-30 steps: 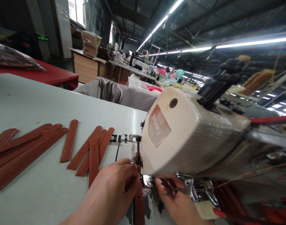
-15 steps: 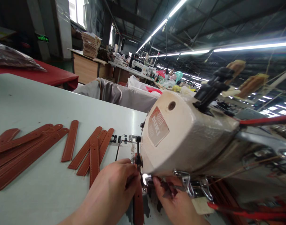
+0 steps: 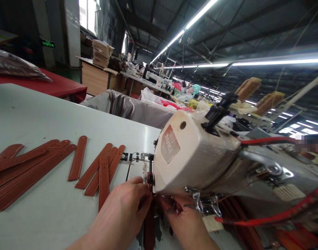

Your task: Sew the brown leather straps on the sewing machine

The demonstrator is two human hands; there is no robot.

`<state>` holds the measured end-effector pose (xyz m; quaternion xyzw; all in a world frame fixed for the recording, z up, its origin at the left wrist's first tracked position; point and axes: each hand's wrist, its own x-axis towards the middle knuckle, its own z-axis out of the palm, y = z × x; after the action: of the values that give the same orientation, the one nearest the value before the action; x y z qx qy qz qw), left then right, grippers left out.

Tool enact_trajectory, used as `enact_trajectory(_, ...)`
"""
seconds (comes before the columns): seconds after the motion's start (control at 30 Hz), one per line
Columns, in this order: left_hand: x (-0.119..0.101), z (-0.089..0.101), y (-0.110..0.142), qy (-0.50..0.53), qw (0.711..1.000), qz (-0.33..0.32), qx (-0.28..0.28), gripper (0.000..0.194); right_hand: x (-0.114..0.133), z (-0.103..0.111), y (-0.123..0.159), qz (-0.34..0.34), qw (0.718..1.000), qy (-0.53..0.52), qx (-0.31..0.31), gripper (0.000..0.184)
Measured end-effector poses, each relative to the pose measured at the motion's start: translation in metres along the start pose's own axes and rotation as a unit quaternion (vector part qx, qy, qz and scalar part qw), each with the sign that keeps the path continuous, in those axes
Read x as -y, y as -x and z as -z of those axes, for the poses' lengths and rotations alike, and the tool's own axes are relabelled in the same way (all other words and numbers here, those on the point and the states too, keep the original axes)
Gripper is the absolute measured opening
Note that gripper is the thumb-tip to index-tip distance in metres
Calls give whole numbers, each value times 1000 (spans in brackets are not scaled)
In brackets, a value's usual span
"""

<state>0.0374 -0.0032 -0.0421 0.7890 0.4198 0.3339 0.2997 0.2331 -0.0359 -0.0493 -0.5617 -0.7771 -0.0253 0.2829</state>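
A cream sewing machine head [image 3: 195, 156] fills the middle right of the view. Under its needle end lies a brown leather strap [image 3: 149, 231] that runs toward me. My left hand [image 3: 122, 211] is closed, its fingers pinching the strap just left of the needle bar. My right hand [image 3: 185, 222] reaches in below the machine head and its fingers press on the same strap from the right. Part of the strap and the fingertips are hidden by the machine.
Several loose brown straps [image 3: 78, 163] lie spread over the pale table [image 3: 44, 114] to the left. A red-covered table [image 3: 57, 85] and a grey fabric bin [image 3: 133, 107] stand behind. Red cable [image 3: 273, 217] runs off the machine's right side.
My view has drifted right and back a little, so the machine head sits lower and smaller. Both hands have stayed at the needle, with the right hand's fingers moved closer to the left.
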Motion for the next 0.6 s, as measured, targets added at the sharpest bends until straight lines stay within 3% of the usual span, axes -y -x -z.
enact_trajectory(0.17,1,1,-2,46,997,-47,-41,27,3,-3,4,4,999,50,-18,26)
enact_trajectory(0.33,4,4,-5,71,989,-98,-90,23,21,8,-6,-67,992,-109,4,25)
enact_trajectory(0.43,5,6,-4,59,984,-124,-115,19,21,17,-3,-115,963,-221,99,18)
enact_trajectory(0.6,2,14,3,16,980,-144,-136,17,14,35,6,-117,882,-380,255,9)
